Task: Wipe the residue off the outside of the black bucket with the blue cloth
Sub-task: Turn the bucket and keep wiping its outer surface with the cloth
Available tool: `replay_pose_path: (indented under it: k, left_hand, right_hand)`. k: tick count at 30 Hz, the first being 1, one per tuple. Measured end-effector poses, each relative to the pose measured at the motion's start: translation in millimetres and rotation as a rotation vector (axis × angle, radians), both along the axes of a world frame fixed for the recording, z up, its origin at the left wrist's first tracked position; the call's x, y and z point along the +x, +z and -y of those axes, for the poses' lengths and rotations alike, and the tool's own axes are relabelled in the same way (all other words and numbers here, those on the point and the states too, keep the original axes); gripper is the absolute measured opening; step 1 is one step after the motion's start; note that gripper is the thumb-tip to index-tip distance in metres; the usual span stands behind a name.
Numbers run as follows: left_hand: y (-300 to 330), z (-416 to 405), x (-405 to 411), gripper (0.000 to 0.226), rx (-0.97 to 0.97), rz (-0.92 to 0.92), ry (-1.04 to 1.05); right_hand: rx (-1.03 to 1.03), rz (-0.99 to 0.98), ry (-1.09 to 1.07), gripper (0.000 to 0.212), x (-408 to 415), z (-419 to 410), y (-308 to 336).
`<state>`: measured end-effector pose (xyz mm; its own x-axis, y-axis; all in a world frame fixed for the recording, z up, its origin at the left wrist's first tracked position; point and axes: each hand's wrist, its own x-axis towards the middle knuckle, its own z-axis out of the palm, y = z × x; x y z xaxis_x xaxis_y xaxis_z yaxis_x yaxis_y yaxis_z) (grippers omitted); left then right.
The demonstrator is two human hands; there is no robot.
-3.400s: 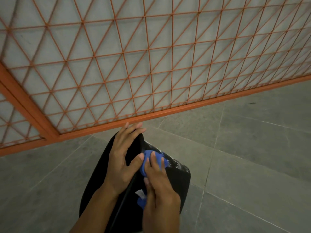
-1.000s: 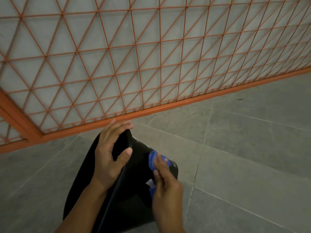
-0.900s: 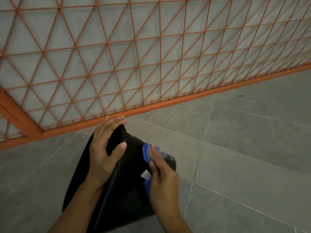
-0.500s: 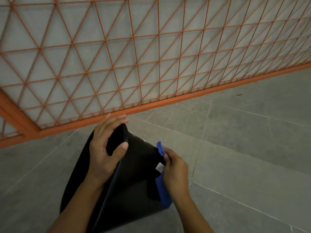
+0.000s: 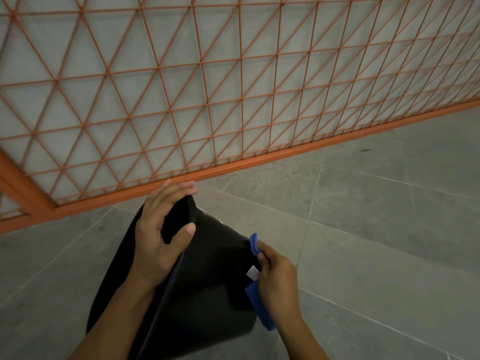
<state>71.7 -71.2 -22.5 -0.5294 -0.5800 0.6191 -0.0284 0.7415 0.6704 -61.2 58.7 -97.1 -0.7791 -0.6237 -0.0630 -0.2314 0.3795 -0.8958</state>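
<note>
The black bucket (image 5: 207, 281) lies tipped on its side on the grey floor, its base end pointing right. My left hand (image 5: 161, 229) grips the bucket's rim, fingers over the edge and thumb on the outer wall. My right hand (image 5: 275, 276) holds the blue cloth (image 5: 255, 300) against the bucket's right end near the base. The cloth has a small white tag and hangs down below my fingers. A faint pale streak shows on the bucket's upper outside edge.
An orange metal lattice fence (image 5: 233, 100) with a solid orange bottom rail runs along the far side, just beyond the bucket. Grey floor tiles (image 5: 376, 229) stretch to the right and front.
My right hand has slid the cloth from the top of the bucket's wall rightward and down to its base end. The left hand has kept its grip on the rim.
</note>
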Motion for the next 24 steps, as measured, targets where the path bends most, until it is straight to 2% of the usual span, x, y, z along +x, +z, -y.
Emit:
replay_pose_path:
  k: [2,7,10,12,16,18,20,22,24]
  left_hand:
    - [-1.3,1.2,0.3,0.042,0.014,0.004,0.007]
    - [0.9,3.7,0.3,0.042,0.008,-0.005,-0.014]
    - [0.5,5.5,1.5,0.043,0.006,0.007,-0.008]
    - [0.4,3.6,1.0,0.041,-0.002,0.01,0.001]
    - [3.0,-1.9,-2.6,0.043,-0.023,0.018,-0.001]
    - [4.1,-2.8,-3.3,0.045,-0.02,0.034,-0.008]
    - [2.9,-1.8,-2.6,0.046,-0.02,0.046,-0.003]
    - [1.1,1.0,-0.6,0.045,-0.002,0.046,-0.006]
    - [-0.4,3.8,1.8,0.045,0.019,0.041,-0.006]
  right_hand:
    - [-0.008,-0.02,0.034,0.031,-8.6,5.6,-5.8]
    - [0.151,-0.037,-0.001,0.032,-15.5,4.3,-12.7]
    - [-0.006,-0.067,0.087,0.032,-9.5,3.2,-5.0]
    - [-0.041,-0.063,0.113,0.031,-15.1,7.9,-7.1]
    - [0.227,-0.036,0.073,0.027,-33.7,4.8,-16.7]
    - [0.408,-0.058,0.187,0.035,-45.7,-0.9,-6.0]
    - [0.532,-0.109,0.295,0.031,-56.2,-5.1,16.0]
    - [0.475,-0.14,0.323,0.026,-63.1,-8.0,45.1]
    - [0.208,-0.068,0.24,0.024,-60.3,-10.0,81.4]
